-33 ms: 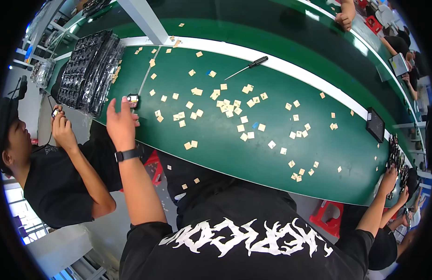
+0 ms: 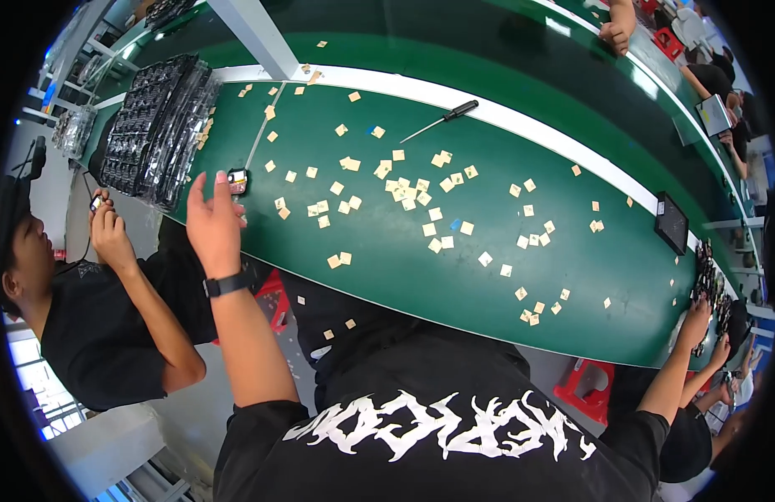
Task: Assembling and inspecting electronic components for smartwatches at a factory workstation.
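My left hand (image 2: 215, 224), with a black band on its wrist, is raised at the left part of the green worktable (image 2: 362, 268). Its fingers are spread and hold nothing. Just beyond the fingertips lies a small dark device (image 2: 238, 181) with a light, yellowish top; whether a finger touches it I cannot make out. Far to the right, my right hand (image 2: 697, 315) reaches to a heap of small dark parts (image 2: 707, 272). Its fingertips are too small and partly hidden to show a grip. Many small cream-coloured square pieces (image 2: 398, 191) lie scattered between my hands.
A screwdriver (image 2: 442, 121) lies near the far white rail. Stacked black trays (image 2: 153, 125) stand at the left end, below a grey post (image 2: 253, 38). A black tablet-like box (image 2: 672, 222) leans at the right. Co-workers sit on both sides; the left one (image 2: 111, 238) holds a small part.
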Tool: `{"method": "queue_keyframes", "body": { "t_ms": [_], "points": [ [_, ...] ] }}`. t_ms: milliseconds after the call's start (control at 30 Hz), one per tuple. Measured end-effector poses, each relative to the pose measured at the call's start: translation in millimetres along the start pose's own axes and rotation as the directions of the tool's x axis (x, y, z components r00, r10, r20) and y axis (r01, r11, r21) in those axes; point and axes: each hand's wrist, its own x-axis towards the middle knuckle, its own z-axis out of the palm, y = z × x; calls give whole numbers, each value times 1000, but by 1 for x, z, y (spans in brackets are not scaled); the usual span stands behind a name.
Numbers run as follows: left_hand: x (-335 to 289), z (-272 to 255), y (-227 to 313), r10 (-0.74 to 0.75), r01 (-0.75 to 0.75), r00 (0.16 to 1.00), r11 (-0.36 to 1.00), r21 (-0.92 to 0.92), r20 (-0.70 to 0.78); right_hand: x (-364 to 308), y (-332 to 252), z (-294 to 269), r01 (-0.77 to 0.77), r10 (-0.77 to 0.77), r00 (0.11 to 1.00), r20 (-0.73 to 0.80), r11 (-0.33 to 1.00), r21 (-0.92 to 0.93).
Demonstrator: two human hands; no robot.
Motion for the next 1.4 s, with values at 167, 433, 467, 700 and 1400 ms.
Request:
{"method": "queue_keyframes", "body": {
  "t_ms": [167,433,467,700,1400],
  "points": [
    [-42,-16,72,422,-51,810,742,-668,407,-6,3,-2,65,-64,997,-31,998,9],
    [-21,-93,75,641,-470,750,689,-552,162,-24,-22,-22,33,-31,991,-131,999,13],
    [-62,-47,100,631,-460,760,689,-559,152,-21,-31,-25,41,-39,990,-133,999,14],
    [-108,-23,101,587,-369,786,697,-615,193,-38,-48,-29,33,-23,990,-141,997,64],
    [-137,23,140,733,-439,671,514,-737,111,-52,-109,-92,352,-217,831,-512,918,184]
  ]
}}
